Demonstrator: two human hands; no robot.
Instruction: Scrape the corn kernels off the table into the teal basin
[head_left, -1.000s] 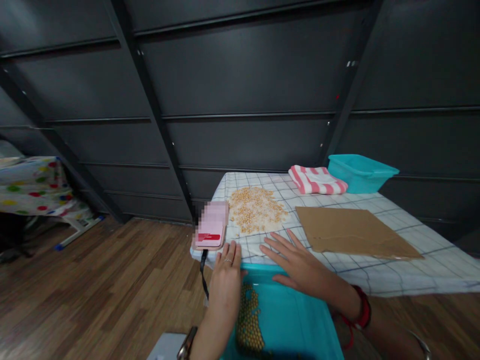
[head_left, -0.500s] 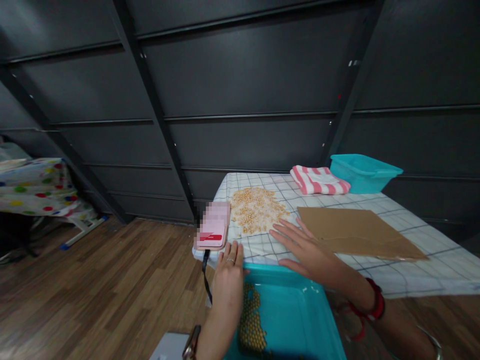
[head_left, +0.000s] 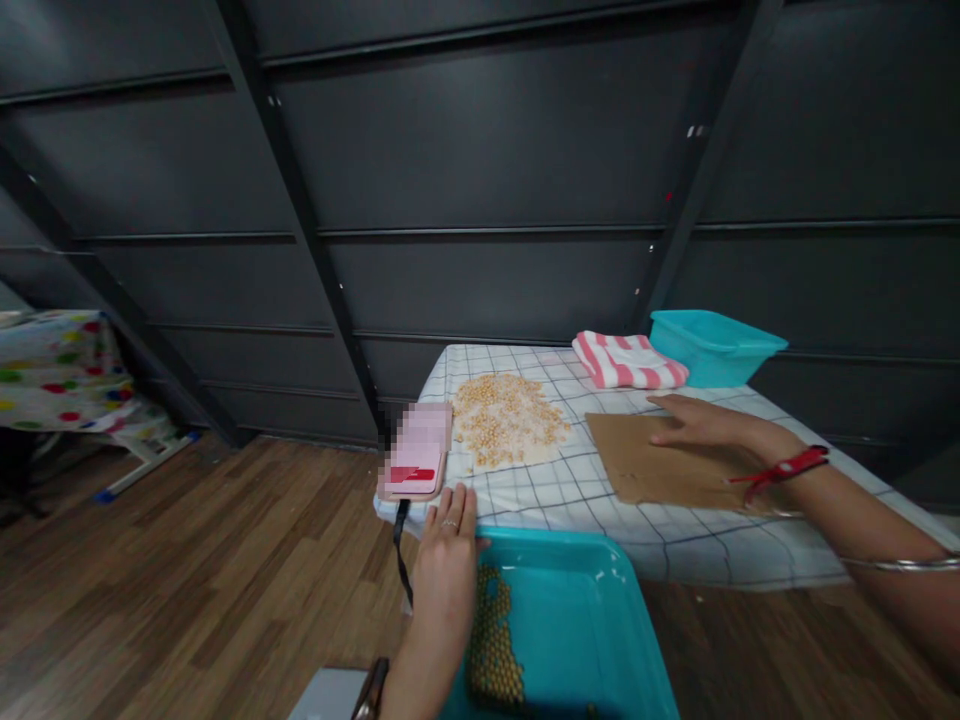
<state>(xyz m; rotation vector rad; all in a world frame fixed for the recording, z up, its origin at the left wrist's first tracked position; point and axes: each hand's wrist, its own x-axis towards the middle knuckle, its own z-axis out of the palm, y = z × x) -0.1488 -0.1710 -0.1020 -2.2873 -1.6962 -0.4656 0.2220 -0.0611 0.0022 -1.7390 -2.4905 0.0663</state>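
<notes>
Currently got left hand [head_left: 444,575] laid over the far-left corner of the teal tray [head_left: 577,620], pointing at the checked cloth [head_left: 525,510]. Seeing straight, uncurled fingers there, grasping nothing, with thumb near the rim. Wearing a ring [head_left: 449,523] on that hand, plus a dark-banded watch [head_left: 371,690] at the wrist.

Got right hand [head_left: 705,425] over the brown cardboard [head_left: 637,480], reaching in from the right. Seeing thumb and forefinger spread apart, released, holding nothing visible. Can't tell contact from hover; can't make out the remaining fingers well. Wearing a red bracelet [head_left: 795,465] and, further up the arm, a silver bangle [head_left: 892,565].

Seeing yellowish beans [head_left: 495,650] heaped along the tray's left side, bare teal bottom to the right. Also seeing loose beans mixed with white grains [head_left: 506,420] spread on the cloth beyond the tray, between phone and cardboard, well apart from right hand.

Got the pink phone [head_left: 416,450] at the cloth's left edge, partly pixelated, with black cable [head_left: 399,550] hanging off its near end. Behind the cardboard, got a folded pink-and-white striped towel [head_left: 628,360], just beside a second teal tub [head_left: 712,345].
</notes>
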